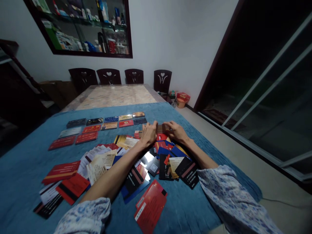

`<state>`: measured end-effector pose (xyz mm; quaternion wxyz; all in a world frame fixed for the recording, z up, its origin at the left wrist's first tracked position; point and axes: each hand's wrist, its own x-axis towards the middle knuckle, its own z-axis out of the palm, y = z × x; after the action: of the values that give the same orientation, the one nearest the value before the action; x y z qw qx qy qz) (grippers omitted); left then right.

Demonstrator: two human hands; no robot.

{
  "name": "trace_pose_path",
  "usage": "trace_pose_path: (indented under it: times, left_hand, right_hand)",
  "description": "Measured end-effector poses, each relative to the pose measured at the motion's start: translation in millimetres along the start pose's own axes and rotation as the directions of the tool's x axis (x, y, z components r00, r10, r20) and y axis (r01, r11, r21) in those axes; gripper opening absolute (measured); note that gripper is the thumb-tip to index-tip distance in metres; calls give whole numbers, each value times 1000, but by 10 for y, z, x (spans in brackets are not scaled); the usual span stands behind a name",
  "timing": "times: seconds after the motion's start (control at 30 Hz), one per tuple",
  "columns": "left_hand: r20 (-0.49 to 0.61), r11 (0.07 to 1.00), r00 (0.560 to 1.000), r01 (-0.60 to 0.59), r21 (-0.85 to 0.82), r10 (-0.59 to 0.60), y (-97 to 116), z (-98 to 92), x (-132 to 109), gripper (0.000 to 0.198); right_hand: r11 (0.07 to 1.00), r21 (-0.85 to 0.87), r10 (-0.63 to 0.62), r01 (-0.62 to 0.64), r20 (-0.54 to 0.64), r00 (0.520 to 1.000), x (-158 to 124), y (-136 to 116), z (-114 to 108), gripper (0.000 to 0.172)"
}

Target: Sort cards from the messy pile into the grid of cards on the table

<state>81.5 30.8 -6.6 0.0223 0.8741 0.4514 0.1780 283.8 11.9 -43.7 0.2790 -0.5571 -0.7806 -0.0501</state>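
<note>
Beyond the card pile (153,166), a brown card (161,129) spans crosswise between left hand (149,133) and right hand (175,130), equally near, fingers gripping its ends.

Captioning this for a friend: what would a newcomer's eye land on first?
Probably the jumble of cards on the blue cloth. Then the neat card rows beyond, to the left, and the left hand and right hand at the jumble's far edge, a brown card between them.
</note>
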Motion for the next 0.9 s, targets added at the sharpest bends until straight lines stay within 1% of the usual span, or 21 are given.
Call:
trace_pose_path:
  times: [0.1,0.17,0.27,0.4,0.6,0.7,0.9]
  left_hand:
    - [11,1000,1000,-3,26,3,8,17,-5,32]
    - [12,1000,1000,-3,23,3,-2,35,-3,35]
    - [-3,1000,1000,6,3,-6,-27,62,5,36]
    - [-14,999,1000,27,-35,-28,-37,70,12,34]
    - [30,996,998,57,-73,-55,-2,9,13,38]
    - [61,995,996,67,-74,-62,3,-27,18,41]
    - [108,998,993,46,-41,-41,-20,-62,37,35]
  right_hand:
    - [1000,9,25,-25,-12,1000,8,25,40,45]
    - [999,30,14,-12,-41,999,18,42,74,46]
    - [996,70,-44,50,-83,996,30,68,124,49]
    - [984,123,-114,128,-115,987,32,102,170,51]
    - [976,154,-141,156,-109,984,36,143,188,56]
    - [973,164,-147,164,-108,983,45,179,194,55]
    - [974,166,-147,152,-41,988,60,230,188,54]
